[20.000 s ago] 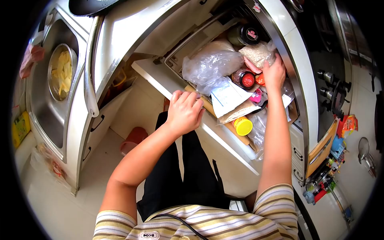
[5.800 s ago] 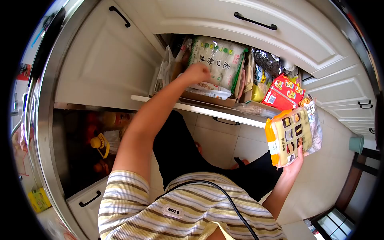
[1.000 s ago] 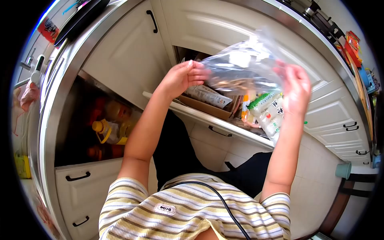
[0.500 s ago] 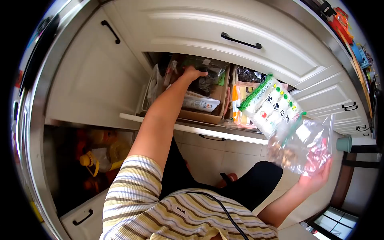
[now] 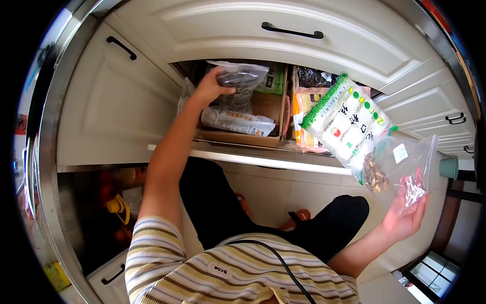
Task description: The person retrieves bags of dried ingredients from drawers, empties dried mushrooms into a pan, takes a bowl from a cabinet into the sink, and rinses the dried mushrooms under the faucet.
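Left hand (image 5: 213,88) reaches forward, grip closed on dark-filled bag (image 5: 243,88); right hand (image 5: 405,217), turned upward, grips clear bag (image 5: 395,164).

Clear bag (image 5: 397,162) (brown pieces inside) tilts; dark-filled bag (image 5: 242,90) hangs.

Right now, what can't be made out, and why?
Head view:
orange-edged packet: right side behind the green-and-white packet
dark bag: part behind the left hand; contents too dark to name
yellow-capped bottle: partly behind the left arm
striped shirt: cut off by the lower edge
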The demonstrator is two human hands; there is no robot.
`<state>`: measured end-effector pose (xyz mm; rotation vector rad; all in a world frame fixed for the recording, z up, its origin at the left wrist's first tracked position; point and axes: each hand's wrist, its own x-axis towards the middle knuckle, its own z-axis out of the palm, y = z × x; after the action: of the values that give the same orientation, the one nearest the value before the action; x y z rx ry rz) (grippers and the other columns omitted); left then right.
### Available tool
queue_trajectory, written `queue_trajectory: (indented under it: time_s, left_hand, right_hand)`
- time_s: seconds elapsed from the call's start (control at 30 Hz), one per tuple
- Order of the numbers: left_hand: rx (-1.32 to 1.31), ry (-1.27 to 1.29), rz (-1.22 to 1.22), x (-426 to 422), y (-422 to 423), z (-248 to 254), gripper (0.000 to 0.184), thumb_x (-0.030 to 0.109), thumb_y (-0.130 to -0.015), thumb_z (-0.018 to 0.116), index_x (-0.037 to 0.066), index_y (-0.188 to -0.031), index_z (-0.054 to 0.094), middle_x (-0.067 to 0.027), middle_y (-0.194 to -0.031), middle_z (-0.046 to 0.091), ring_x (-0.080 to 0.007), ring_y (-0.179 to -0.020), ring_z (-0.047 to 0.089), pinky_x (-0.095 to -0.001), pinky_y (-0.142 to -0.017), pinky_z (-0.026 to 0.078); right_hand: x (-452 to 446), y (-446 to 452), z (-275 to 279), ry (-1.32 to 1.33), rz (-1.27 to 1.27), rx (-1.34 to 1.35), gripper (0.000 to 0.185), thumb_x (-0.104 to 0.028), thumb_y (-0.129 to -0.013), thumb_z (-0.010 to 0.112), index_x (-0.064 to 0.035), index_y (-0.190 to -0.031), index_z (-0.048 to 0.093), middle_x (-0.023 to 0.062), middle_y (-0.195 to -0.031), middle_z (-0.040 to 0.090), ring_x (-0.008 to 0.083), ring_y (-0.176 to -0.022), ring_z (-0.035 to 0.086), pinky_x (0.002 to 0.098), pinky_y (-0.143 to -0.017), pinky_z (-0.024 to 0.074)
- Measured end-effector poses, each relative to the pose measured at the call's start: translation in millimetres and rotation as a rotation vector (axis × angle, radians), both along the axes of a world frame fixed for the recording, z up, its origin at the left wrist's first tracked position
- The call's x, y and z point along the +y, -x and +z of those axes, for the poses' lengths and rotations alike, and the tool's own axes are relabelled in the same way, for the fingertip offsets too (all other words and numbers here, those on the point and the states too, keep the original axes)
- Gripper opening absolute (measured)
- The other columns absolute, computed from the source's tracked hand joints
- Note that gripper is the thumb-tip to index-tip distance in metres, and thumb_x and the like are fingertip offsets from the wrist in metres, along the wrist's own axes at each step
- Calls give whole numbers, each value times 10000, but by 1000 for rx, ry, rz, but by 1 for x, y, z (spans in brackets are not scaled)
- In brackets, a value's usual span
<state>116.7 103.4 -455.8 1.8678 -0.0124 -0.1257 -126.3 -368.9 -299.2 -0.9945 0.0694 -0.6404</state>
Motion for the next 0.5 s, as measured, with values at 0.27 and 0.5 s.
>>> queue_trajectory:
  time_s: [0.27, 0.5]
  left_hand:
    - [-318, 626, 286, 17, 161, 127, 751, 114, -583, 836, 8, -1208, 433, -107, -1094, 564, -240, -1005, 568, -371, -900, 461]
    - [-222, 536, 447, -1, 214, 122, 880, 229, -497, 898, -7, -1200, 424, -98, -1062, 577, -224, -985, 578, -339, -873, 469]
  right_hand:
    - [1, -13, -6, 210, 35, -66, 430, -237, -902, 434, 107, -1155, 475, 296, -1253, 470, 404, -1179, 455, 534, -1037, 284]
    - [17, -16, 9, 465, 88, -136, 434, -102, -834, 463, 117, -1210, 456, 282, -1251, 476, 416, -1205, 431, 563, -1049, 254]
